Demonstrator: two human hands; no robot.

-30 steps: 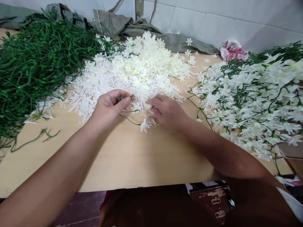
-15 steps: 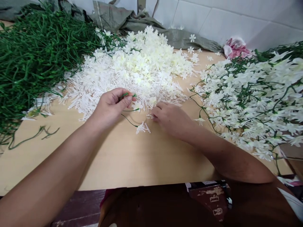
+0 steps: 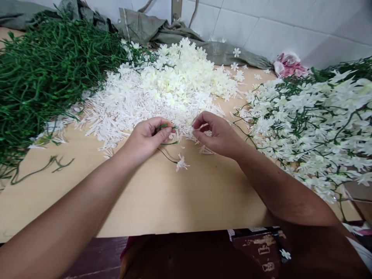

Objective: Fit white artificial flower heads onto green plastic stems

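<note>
Near the middle of the wooden table, my left hand (image 3: 151,135) pinches a thin green stem (image 3: 165,126) between thumb and fingers. One branch of it runs down to the right and ends in a white flower (image 3: 181,163) over the bare wood. To the right, my right hand (image 3: 213,133) has its thumb and index finger together at the edge of the white pile; something small and white is at the fingertips, too small to make out. White petals and stamens (image 3: 162,93) lie heaped just beyond both hands.
A large heap of green stems (image 3: 58,66) lies at the left. Finished-looking white flowers on stems (image 3: 316,124) fill the right side. Grey cloth (image 3: 226,54) and a pink-and-white bundle (image 3: 289,65) lie by the tiled wall. Loose stems (image 3: 37,168) rest on the table (image 3: 162,205) at left.
My left hand has shifted slightly right with the stem. My right hand has lifted and turned, its thumb now showing. The pale flower between the hands is no longer seen on its branch.
</note>
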